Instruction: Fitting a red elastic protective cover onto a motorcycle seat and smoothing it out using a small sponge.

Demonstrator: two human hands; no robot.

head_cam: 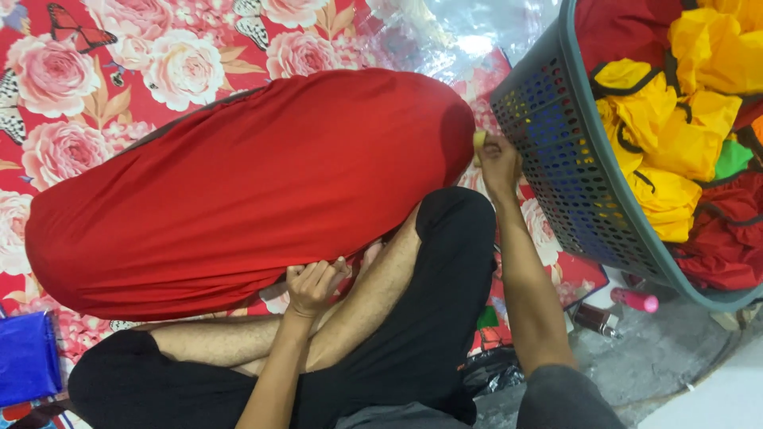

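A large red cloth [246, 191], puffed up like a filled sack, lies across a floral mat in front of my crossed legs. My left hand [312, 284] grips the cloth's near edge, fingers curled around the fabric. My right hand [497, 159] pinches the cloth's right end, next to a small yellow piece [479, 139] at that edge. That hand is close to the wall of a grey laundry basket [556, 151].
The grey perforated basket holds yellow [675, 119], red and green cloth pieces. A red mat with pink roses [119, 71] covers the floor. A pink-capped bottle [633, 299] and a dark bottle [594, 319] lie on the concrete floor. A blue bag [28, 357] sits at bottom left.
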